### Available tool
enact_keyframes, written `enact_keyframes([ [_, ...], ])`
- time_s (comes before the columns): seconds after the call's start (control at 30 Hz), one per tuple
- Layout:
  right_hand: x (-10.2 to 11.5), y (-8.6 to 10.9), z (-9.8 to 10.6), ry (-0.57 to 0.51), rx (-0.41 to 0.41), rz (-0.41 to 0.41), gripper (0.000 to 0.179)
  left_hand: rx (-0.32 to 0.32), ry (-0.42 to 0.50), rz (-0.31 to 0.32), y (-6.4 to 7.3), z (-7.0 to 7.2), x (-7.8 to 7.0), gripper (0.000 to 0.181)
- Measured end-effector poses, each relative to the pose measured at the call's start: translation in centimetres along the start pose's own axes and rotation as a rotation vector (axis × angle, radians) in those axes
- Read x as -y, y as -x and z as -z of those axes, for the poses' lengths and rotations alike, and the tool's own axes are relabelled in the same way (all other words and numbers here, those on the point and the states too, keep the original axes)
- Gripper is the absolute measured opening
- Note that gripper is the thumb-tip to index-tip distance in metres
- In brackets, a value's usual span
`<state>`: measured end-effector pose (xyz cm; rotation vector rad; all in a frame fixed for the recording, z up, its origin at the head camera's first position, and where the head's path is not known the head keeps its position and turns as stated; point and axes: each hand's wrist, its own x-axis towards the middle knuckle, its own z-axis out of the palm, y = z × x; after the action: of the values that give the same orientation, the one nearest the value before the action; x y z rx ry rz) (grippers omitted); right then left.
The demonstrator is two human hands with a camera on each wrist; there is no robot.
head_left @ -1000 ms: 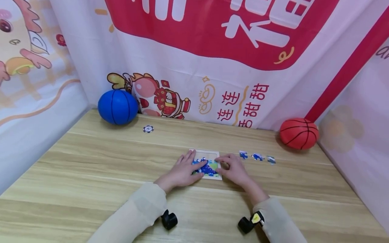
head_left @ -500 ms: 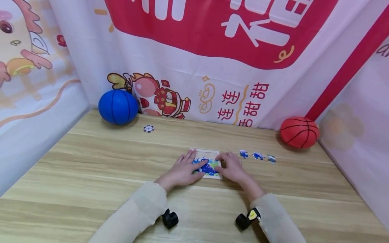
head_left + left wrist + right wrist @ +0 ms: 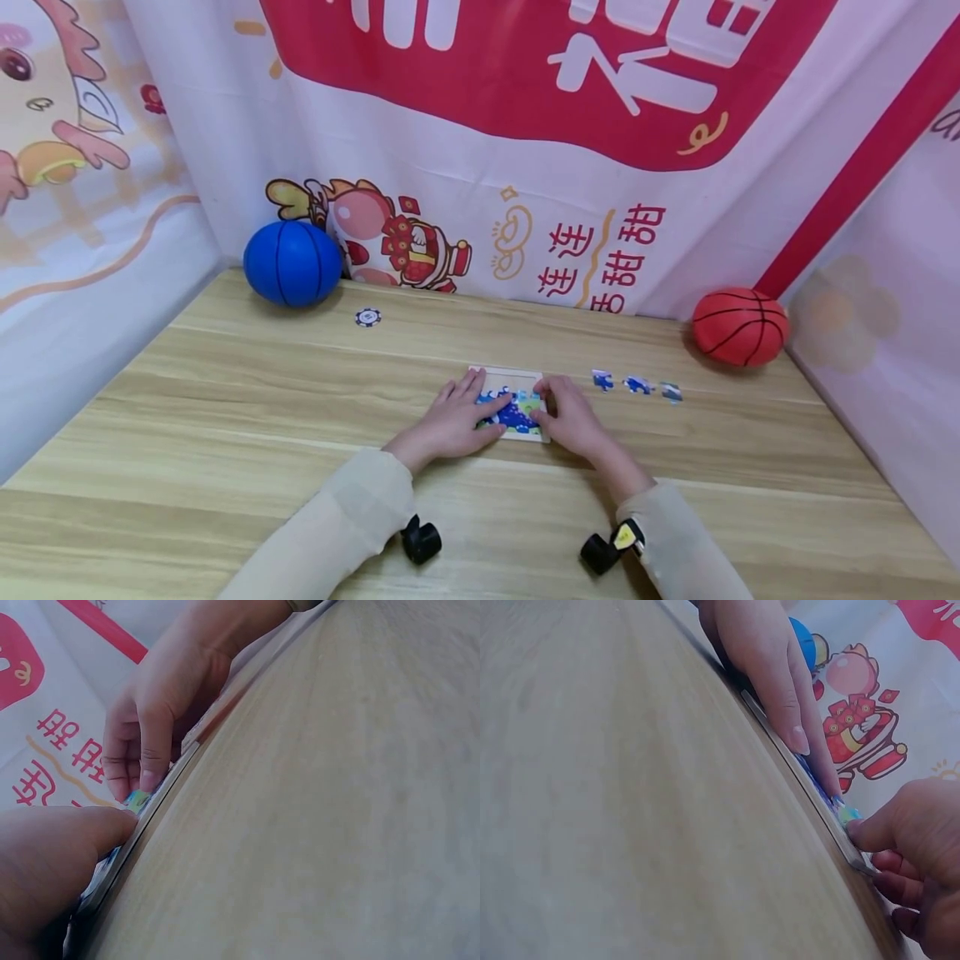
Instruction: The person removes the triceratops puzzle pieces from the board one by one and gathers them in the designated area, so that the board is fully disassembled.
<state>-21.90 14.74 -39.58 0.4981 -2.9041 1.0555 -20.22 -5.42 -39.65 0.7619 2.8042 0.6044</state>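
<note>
A jigsaw puzzle in a light frame (image 3: 510, 370) lies on the table, its lower part covered by blue and green pieces. My left hand (image 3: 450, 421) rests on its left side, fingers spread and fairly straight, index finger and thumb over the blue picture. At the frame's right edge, my right hand (image 3: 572, 417) pinches a green puzzle piece (image 3: 137, 799) between thumb and fingers. The right wrist view has that thumb (image 3: 877, 831) against the piece, close over the frame. Part of the picture is hidden under the left hand.
Three loose puzzle pieces (image 3: 637, 385) lie in a row right of the frame. A blue ball (image 3: 292, 264) stands at the back left, a red ball (image 3: 740, 327) at the back right. Near the blue ball lies a poker chip (image 3: 368, 317). A printed curtain (image 3: 465, 108) hangs behind the table.
My right hand has drawn slightly in, its fingers bent closer at the frame's right edge, and the green piece has shifted a little. The left hand has stayed in place.
</note>
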Motion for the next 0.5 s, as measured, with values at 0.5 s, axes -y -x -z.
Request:
enact_keyframes([
  [0.5, -0.47, 0.07, 0.68, -0.108, 0.060, -0.018, 0.033, -0.001, 0.006, -0.013, 0.02, 0.16, 0.11, 0.050],
])
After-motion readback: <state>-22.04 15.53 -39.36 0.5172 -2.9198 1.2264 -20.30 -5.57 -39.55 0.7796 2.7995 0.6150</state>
